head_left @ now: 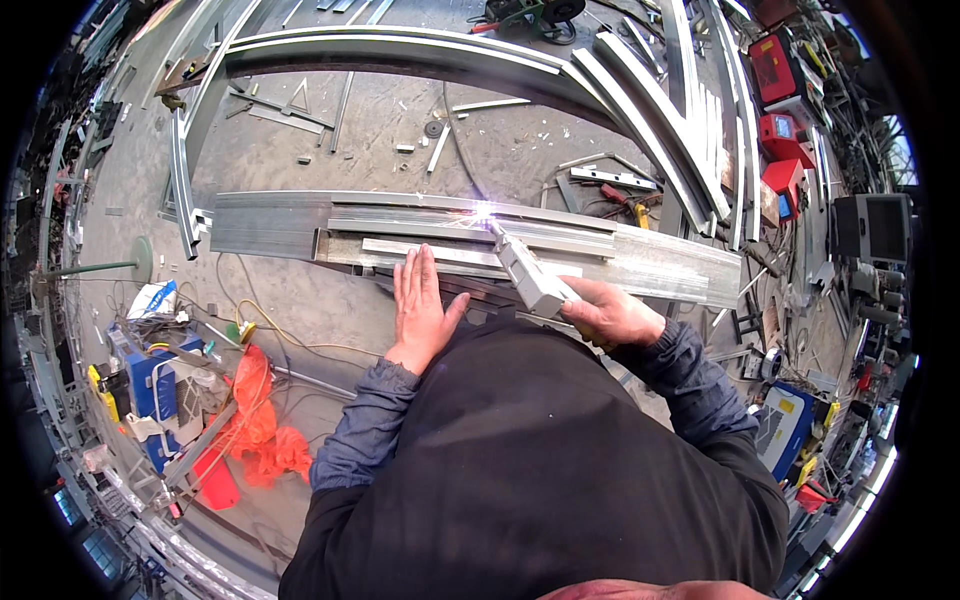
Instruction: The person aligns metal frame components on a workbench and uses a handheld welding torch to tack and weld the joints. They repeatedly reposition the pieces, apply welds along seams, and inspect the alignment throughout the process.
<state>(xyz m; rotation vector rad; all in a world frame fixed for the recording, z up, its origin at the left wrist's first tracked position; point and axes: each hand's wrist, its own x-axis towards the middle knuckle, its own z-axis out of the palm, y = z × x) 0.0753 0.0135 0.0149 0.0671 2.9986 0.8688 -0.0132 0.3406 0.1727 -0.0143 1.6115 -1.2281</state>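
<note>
My right hand (618, 314) is wrapped round the rear of a boxy grey welding gun (527, 270). The gun slants up and left, its tip at a bright white-violet spark on a long metal profile (400, 222). That profile lies along a wider flat metal beam (268, 225) that crosses in front of me. My left hand (424, 318) lies flat, fingers stretched out, with the fingertips at the near edge of a narrow metal strip (480, 256) beside the profile. Glare hides the exact point where the gun's tip meets the metal.
Beyond the beam, long metal sections (400, 45) form a frame. A spirit level (612, 178) lies at the right, near red machines (785, 137). Orange plastic sheeting (258, 410) and a blue box (150, 385) sit at the left. Cables and offcuts litter the floor.
</note>
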